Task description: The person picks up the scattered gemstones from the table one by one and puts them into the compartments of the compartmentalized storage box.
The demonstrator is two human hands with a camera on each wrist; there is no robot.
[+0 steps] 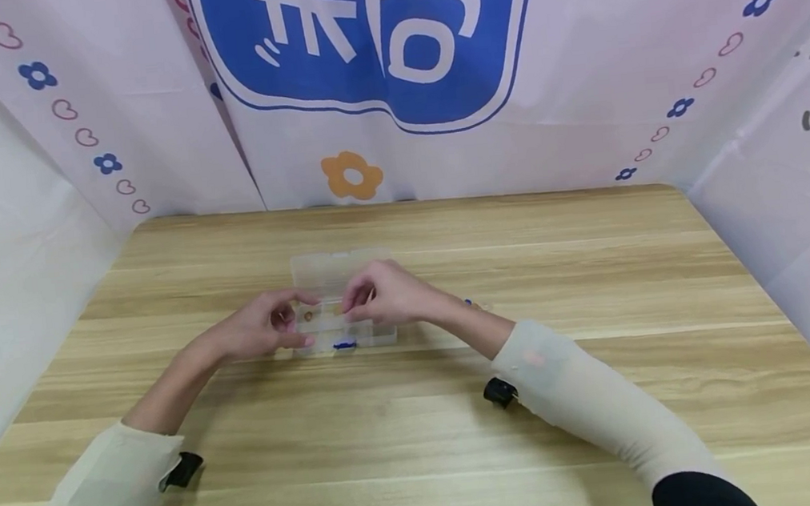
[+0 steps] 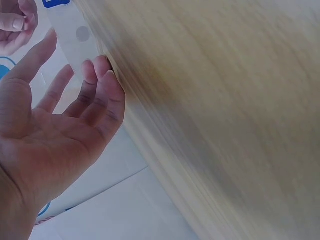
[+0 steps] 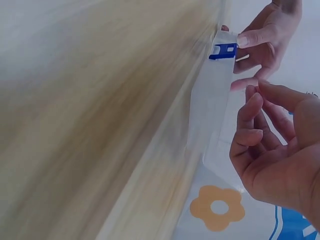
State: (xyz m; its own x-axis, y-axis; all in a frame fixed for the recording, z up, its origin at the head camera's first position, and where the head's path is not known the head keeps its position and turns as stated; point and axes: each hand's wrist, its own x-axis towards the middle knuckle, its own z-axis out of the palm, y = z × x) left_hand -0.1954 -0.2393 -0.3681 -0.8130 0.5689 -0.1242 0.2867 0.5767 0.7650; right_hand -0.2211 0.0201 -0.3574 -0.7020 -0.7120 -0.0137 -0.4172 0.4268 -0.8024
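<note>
A clear plastic box (image 1: 383, 335) lies with its lid (image 1: 320, 268) raised at the back and a blue latch (image 1: 344, 345) at its front. My left hand (image 1: 259, 326) holds the box's left end between thumb and fingers; its thumb (image 3: 252, 38) lies near the latch in the right wrist view. Over the box, my right hand (image 1: 390, 293) has thumb and forefinger brought together at a small yellowish piece (image 1: 338, 309), too small to identify. Inside the box's left part is a small orange-brown ring-like piece (image 1: 308, 316).
Small blue and tan pieces (image 1: 470, 303) lie right of the box, partly behind my right forearm. The wooden table (image 1: 407, 446) meets a white printed cloth (image 1: 440, 161) at the back. Black wrist mounts (image 1: 500, 392) stick out below both sleeves.
</note>
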